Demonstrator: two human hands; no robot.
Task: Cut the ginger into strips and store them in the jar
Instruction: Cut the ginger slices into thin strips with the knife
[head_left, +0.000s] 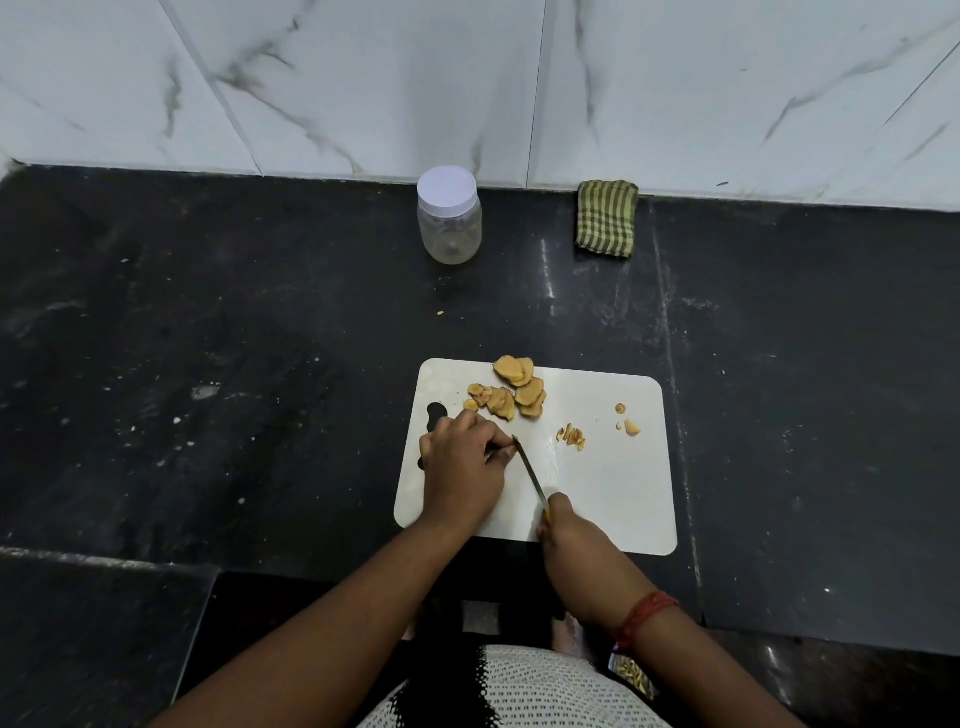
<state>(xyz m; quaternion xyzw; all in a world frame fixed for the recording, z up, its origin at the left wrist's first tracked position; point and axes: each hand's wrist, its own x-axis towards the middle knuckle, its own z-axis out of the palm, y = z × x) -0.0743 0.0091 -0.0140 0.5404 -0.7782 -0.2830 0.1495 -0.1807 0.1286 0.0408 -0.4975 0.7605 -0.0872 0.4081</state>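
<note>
On the cutting board (613, 499), far-left part: ginger slices (511, 395) in a loose heap.
Left hand (460, 467) sits curled near the board's left edge, fingertips at the knife (530, 475) tip; whether they pinch ginger, cannot tell. Right hand (569, 530) grips the knife handle at the near edge. Cut bits (571, 435) lie mid-board. Lidded jar (449, 215) and striped cloth (607, 218) stand at the counter's (208, 338) far edge.

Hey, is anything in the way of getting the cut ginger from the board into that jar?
Yes: the jar has its white lid on, so the mouth is closed. Otherwise the dark counter between the cutting board and the jar shows only a tiny scrap. The ginger slices lie at the board's far edge.
</note>
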